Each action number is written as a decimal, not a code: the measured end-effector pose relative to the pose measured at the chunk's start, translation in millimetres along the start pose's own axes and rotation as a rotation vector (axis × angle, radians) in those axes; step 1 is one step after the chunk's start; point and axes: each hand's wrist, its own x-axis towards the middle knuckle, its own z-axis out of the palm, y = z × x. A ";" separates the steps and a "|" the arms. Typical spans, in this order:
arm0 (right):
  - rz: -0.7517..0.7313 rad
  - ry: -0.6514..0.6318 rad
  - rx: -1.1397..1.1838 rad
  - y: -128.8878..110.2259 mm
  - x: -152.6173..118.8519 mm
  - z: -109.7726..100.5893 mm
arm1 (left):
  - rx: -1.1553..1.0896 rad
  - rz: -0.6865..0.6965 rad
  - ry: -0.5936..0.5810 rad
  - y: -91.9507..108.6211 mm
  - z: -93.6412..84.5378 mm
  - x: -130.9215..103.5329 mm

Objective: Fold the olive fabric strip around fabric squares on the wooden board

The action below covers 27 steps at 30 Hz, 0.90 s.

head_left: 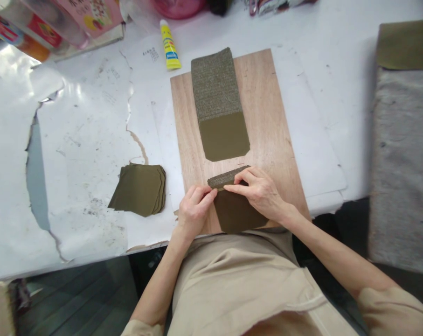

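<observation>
On a wooden board (270, 107) lies a dark olive leather-like piece (237, 212), its far edge meeting a strip of coarse grey-green material (227, 178). My left hand (195, 205) pinches the left end of this seam between thumb and finger. Just to its right, my right hand (262, 189) has thumb and bent fingers pressed on the seam and the coarse strip. Farther up the board rests a stack of coarse grey-green pieces (216, 86) with a smooth olive end (225, 136). Left of the board sits a loose stack of olive pieces (137, 189).
A yellow glue tube (169, 46) lies beyond the board on the white-covered table (92, 130), whose cover is torn. Bottles (39, 28) and a pink box (88, 16) stand at the far left. A grey cloth-like surface (403, 163) with an olive piece (407, 44) is at right.
</observation>
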 end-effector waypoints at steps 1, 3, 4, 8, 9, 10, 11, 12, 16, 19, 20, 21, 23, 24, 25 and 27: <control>0.002 -0.001 0.003 -0.1 0.2 -0.2 | 0.006 0.006 -0.002 -0.2 0.1 -0.3; 0.007 -0.004 0.026 -0.4 0.8 -0.7 | 0.013 0.014 -0.009 -0.4 0.1 -0.6; 0.011 -0.004 0.042 -0.5 1.1 -1.1 | 0.013 0.016 -0.015 -0.5 0.0 -0.7; 0.027 0.005 0.075 -0.9 2.4 -1.9 | 0.015 0.022 -0.029 -0.4 -0.3 -0.9; 0.028 0.008 0.074 -1.0 2.6 -1.9 | 0.016 0.023 -0.029 -0.4 -0.3 -1.0; 0.026 0.010 0.071 -1.0 2.6 -1.7 | 0.018 0.025 -0.030 -0.3 -0.3 -1.2; 0.023 0.011 0.064 -1.0 2.5 -1.5 | 0.020 0.028 -0.031 -0.2 -0.3 -1.3; 0.019 0.008 0.054 -0.9 2.3 -1.2 | 0.024 0.030 -0.033 0.0 -0.3 -1.3; -0.006 -0.005 -0.011 -0.5 1.2 -0.3 | 0.050 0.040 -0.052 0.9 -0.8 -1.1; -0.022 -0.007 -0.050 -0.9 0.9 -0.3 | 0.091 0.058 -0.067 1.7 -1.3 -1.0; -0.024 -0.009 -0.059 -1.2 1.0 -0.4 | 0.105 0.066 -0.067 2.1 -1.4 -1.0; -0.025 -0.011 -0.068 -1.5 1.0 -0.5 | 0.118 0.074 -0.067 2.4 -1.4 -1.2; -0.023 -0.015 -0.081 -2.0 1.1 -0.4 | 0.134 0.080 -0.069 2.7 -1.4 -2.1; -0.022 -0.015 -0.086 -2.2 1.1 -0.3 | 0.135 0.077 -0.073 2.6 -1.5 -2.9; -0.024 -0.015 -0.092 -2.2 1.1 -0.2 | 0.132 0.071 -0.077 2.2 -1.9 -4.0; -0.031 -0.008 -0.105 -2.0 0.8 0.3 | 0.122 0.051 -0.086 0.6 -3.3 -6.7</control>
